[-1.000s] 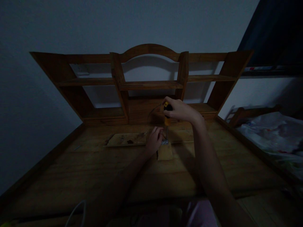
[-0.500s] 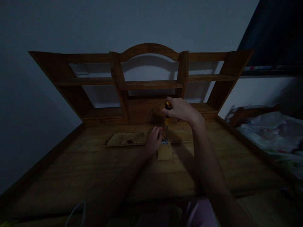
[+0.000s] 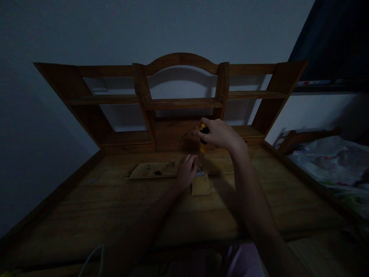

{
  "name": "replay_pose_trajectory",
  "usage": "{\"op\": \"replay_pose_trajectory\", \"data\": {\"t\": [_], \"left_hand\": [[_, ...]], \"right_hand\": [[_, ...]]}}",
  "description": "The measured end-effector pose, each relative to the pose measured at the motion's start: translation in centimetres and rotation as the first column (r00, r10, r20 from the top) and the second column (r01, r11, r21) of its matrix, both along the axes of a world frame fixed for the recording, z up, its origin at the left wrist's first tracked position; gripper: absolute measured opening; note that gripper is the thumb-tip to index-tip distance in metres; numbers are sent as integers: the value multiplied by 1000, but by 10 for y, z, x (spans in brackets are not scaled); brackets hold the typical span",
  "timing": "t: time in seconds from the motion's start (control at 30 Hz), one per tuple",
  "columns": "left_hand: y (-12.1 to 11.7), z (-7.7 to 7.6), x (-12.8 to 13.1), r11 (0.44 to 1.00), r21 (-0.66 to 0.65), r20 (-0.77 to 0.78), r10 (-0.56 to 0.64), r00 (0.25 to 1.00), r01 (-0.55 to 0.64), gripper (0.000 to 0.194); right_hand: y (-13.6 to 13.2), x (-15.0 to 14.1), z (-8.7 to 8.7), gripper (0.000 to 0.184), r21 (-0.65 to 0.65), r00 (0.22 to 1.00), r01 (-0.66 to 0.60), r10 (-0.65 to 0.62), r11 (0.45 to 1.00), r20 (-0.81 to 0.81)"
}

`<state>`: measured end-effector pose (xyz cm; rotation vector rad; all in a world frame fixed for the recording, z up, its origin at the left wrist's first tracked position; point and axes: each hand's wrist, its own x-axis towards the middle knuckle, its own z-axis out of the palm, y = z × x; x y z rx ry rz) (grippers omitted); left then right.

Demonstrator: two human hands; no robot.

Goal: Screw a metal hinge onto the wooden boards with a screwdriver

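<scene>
My right hand [image 3: 220,134] is wrapped round the yellow and black handle of a screwdriver [image 3: 203,146]. It stands nearly upright, its shaft running down to a small metal bracket [image 3: 200,174] with holes. The bracket lies where a short wooden piece [image 3: 201,187] meets a long wooden strip [image 3: 152,168] flat on the desk. Just left of the shaft, my left hand [image 3: 187,172] rests on the strip beside the bracket. Its fingers are bent together, and what they grip, if anything, is hidden. The screwdriver's tip is too dark and small to make out.
Behind the wooden desktop [image 3: 115,211] rises a wooden shelf unit [image 3: 184,103] against the wall. A thin dark wire [image 3: 186,135] curves near its centre. A white cable [image 3: 92,256] loops at the front left. Plastic bags [image 3: 331,157] lie to the right.
My right hand has turned slightly on the screwdriver handle, showing more of its yellow side. My left hand and the wooden pieces stay in place.
</scene>
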<state>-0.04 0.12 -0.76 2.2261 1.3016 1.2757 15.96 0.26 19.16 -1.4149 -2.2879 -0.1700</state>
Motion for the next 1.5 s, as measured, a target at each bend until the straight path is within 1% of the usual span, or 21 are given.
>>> {"op": "replay_pose_trajectory", "data": {"t": [0.1,0.17,0.23,0.33,0.43,0.47,0.53,0.6,0.7,0.77,0.87,0.93,1.0,1.1,1.17,1.27,1.3,1.37,1.43,1.5], "left_hand": [[-1,0,0,1000,6,-1,-7,1000,7,27],[-1,1,0,1000,8,-6,-4,1000,4,28],[-2,2,0,1000,3,-10,1,1000,-1,27],[-2,2,0,1000,-2,-8,-2,1000,2,27],[-2,1,0,1000,-6,-14,-2,1000,2,29],[-2,1,0,1000,-7,-15,-2,1000,2,29],[-2,1,0,1000,-7,-19,-1,1000,1,28],[-2,1,0,1000,-4,-25,8,1000,-8,28],[-2,1,0,1000,1,-26,14,1000,-14,27],[-1,1,1,1000,1,-24,11,1000,-11,27],[-1,0,1,1000,-5,-23,6,1000,-6,26],[-1,0,1,1000,-8,-20,3,1000,-3,26],[-1,0,1,1000,-10,-19,-1,1000,0,27],[-2,1,0,1000,-13,-13,-8,1000,8,27],[-2,1,0,1000,-15,-5,-13,1000,13,28],[-1,1,0,1000,-15,-4,-10,1000,10,27],[-1,1,0,1000,-16,-6,-6,1000,6,27],[0,1,1,1000,-22,-7,-1,1000,0,27],[0,0,1,1000,-30,-9,0,1000,0,27],[1,0,1,1000,-27,-8,-4,1000,4,26]], "right_hand": [[-1,3,2,42,-56,996,-81,79,995,-42],[0,5,2,49,-51,991,-116,112,992,-66],[1,5,1,48,-44,989,-133,130,990,-71],[3,2,-1,36,-37,995,-95,94,995,-45],[0,0,0,39,-20,1000,-11,11,1000,-3],[-1,0,1,41,-27,1000,-3,3,1000,2],[-4,1,4,44,-58,999,-35,34,998,-10],[-5,2,5,44,-80,995,-93,91,992,-33],[-2,4,5,41,-68,987,-154,150,986,-60],[1,4,2,34,-51,985,-156,152,986,-76],[5,4,-1,28,-33,992,-102,99,994,-77],[6,4,-3,34,-24,996,-56,54,998,-64],[5,4,-3,44,-13,998,-21,21,1000,-55],[2,3,-1,55,-17,998,2,-3,1000,-67],[0,3,2,50,-49,997,-11,7,999,-76],[-1,3,5,30,-109,996,-51,43,993,-78],[-1,4,5,27,-122,995,-69,59,990,-81],[-1,5,5,26,-129,991,-115,104,985,-88],[1,5,4,25,-109,987,-147,137,983,-89],[3,4,1,24,-74,989,-135,130,988,-68]]}}
